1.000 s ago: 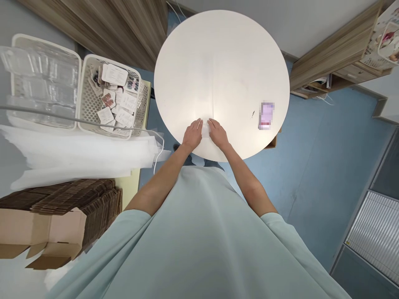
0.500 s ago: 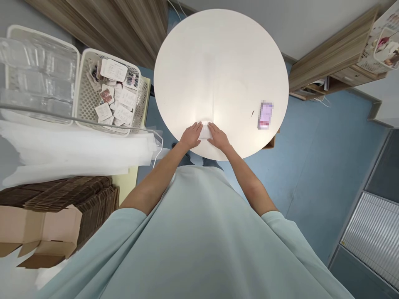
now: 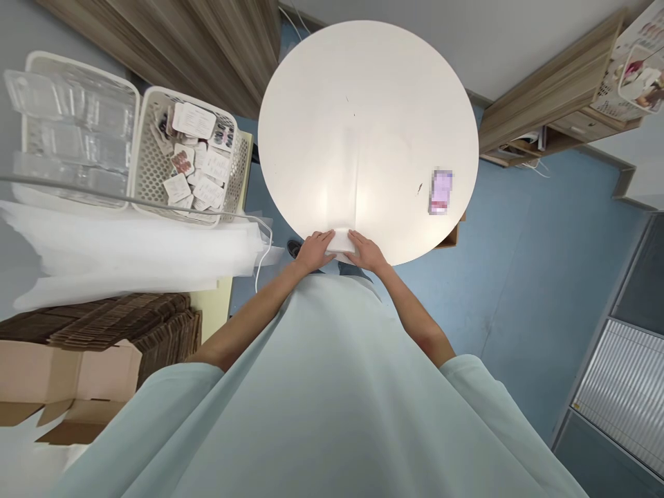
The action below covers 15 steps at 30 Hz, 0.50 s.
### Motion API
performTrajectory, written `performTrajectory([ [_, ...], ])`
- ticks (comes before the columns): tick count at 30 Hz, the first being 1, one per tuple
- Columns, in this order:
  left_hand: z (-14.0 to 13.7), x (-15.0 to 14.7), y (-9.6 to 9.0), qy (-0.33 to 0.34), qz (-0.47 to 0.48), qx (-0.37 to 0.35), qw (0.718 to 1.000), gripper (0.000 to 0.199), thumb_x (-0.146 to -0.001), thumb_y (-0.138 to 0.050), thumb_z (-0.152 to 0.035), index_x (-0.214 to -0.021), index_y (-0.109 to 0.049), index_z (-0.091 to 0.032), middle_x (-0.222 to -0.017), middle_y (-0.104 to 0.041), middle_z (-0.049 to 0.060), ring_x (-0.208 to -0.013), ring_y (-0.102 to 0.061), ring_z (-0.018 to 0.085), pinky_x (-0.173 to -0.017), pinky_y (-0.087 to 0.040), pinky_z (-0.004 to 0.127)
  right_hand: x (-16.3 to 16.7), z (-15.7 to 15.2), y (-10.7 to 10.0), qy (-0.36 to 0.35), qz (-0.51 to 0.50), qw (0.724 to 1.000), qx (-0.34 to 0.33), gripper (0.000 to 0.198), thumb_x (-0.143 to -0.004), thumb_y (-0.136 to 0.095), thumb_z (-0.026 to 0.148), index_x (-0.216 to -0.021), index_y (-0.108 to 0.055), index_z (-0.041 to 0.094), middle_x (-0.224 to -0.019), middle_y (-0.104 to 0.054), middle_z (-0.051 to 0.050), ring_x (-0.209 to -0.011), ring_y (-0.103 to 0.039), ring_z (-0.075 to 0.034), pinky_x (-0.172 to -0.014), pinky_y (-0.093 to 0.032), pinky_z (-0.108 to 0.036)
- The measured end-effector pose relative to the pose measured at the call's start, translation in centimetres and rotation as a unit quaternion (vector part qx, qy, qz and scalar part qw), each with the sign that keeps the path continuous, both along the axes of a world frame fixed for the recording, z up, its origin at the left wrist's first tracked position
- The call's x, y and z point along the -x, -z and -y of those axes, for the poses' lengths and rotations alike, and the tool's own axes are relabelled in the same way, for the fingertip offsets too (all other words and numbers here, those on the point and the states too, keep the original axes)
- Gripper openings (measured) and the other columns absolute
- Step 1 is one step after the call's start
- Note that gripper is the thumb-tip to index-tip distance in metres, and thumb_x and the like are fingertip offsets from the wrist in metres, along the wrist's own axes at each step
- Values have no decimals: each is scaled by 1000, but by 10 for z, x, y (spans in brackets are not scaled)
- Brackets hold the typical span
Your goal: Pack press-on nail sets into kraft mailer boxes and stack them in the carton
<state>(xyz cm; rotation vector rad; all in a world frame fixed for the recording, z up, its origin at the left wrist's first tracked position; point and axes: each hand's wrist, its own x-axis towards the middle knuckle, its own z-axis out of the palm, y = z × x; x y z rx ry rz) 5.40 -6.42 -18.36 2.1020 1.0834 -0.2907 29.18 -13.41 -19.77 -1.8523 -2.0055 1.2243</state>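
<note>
Near the front edge of the round white table (image 3: 404, 90), a folded or rolled part of a thin white packing sheet (image 3: 341, 241) lies between my two hands. A faint pale strip, seemingly the same sheet, runs away from it across the tabletop. My left hand (image 3: 314, 252) grips the left end of the folded part, fingers on top and thumb at the near side. On the right end, my right hand (image 3: 367, 252) holds it in the same way. The undersides of my fingers are hidden. To the right lies a blurred purple phone-like object (image 3: 440, 191).
At left stand a white basket of cards (image 3: 140, 159) and a basket of clear plastic boxes (image 3: 77, 138). White sheets (image 3: 155, 252) are stacked below them, near flattened cardboard boxes (image 3: 119, 325) and an opened carton (image 3: 104, 373). A wooden cabinet (image 3: 550, 104) stands at right.
Both hands have come toward my body with the folded part of the sheet, from further in on the table to its near edge. The fingers are now more curled.
</note>
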Motion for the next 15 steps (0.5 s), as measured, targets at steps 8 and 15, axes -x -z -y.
performTrajectory([
  [8,-33,-17,10,-134,-3,20,991,61,-112,-40,-60,-131,-78,-17,-121,-81,19,-129,-66,41,-105,-60,53,6,-27,3,183,-15,983,27,51,-116,-44,58,-138,-73,22,-139,-79,-13,-123,-78,-29,-108,-63,-44],
  [15,-36,-30,27,-197,-55,5,979,53,-112,-38,-55,-116,-79,-22,-105,-81,20,-109,-74,41,-91,-63,55,10,-40,22,269,-11,962,52,35,-110,-52,48,-112,-76,22,-110,-84,-9,-97,-80,-25,-98,-65,-41],
])
